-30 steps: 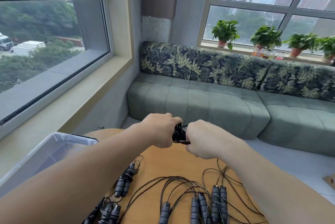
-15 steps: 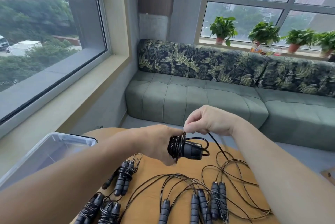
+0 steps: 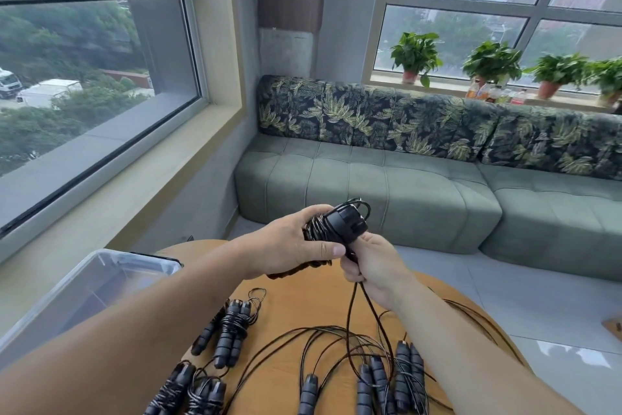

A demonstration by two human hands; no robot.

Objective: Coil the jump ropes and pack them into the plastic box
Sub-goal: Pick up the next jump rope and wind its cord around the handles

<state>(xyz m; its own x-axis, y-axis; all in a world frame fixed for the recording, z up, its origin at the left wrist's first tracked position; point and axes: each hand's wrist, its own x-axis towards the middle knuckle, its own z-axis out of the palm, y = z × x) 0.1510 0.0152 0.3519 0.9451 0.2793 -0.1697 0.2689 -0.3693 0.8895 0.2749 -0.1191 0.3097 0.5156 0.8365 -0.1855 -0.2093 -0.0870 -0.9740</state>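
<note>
Since half a second ago the right hand (image 3: 372, 261) has dropped below the handles, pinching the cord to feed the next wrap, while the left hand (image 3: 292, 248) grips the half-wound jump rope (image 3: 340, 224) above the table's far edge, the plastic box (image 3: 84, 290) apparently empty.

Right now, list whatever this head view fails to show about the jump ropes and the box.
- Clear plastic box: near end hidden behind the left forearm, so its contents are uncertain.
- Black foam-handled jump rope being coiled: handles mostly wrapped by the left hand and right hand.
- Loose ropes' handles: cut off by the bottom edge.
</note>
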